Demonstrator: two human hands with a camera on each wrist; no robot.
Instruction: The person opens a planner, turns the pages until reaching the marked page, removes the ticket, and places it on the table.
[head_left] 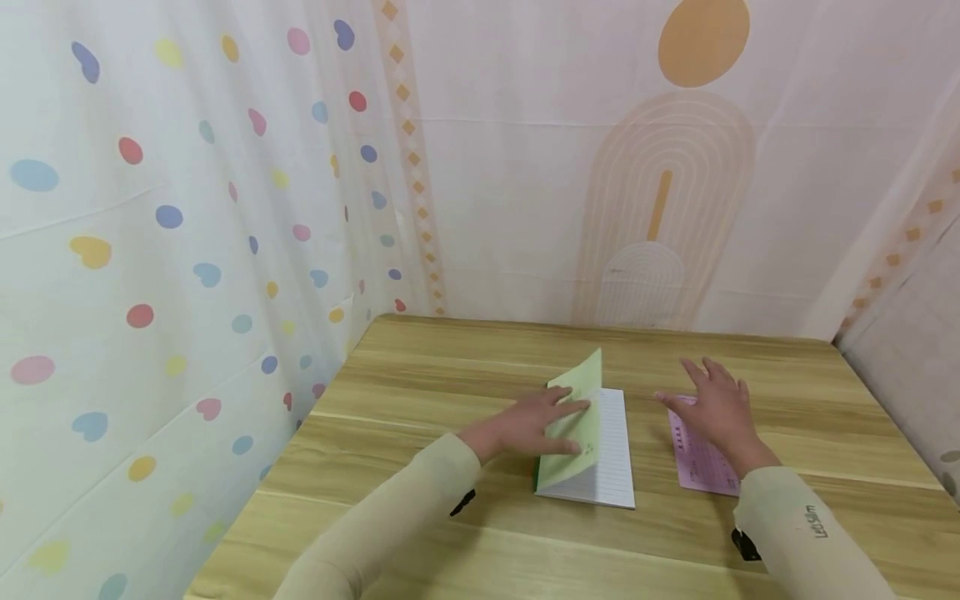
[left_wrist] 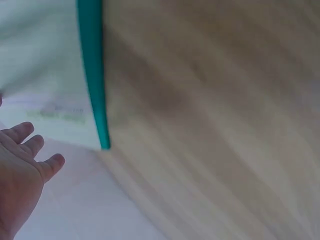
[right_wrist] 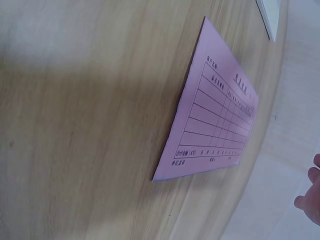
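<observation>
A notepad lies on the table, its light green cover lifted at a slant over white lined pages. My left hand is at the cover's outer face with fingers spread and extended. The left wrist view catches the pad's dark green spine beside part of that hand. To the right lies a pink printed form with a ruled table on it. My right hand hovers over the form, fingers apart and nothing held. It hides part of the form in the head view.
The wood-grain table runs back to a pale patterned curtain. A white curtain with coloured dots hangs along the left side. In the right wrist view, the pad's corner shows near the top.
</observation>
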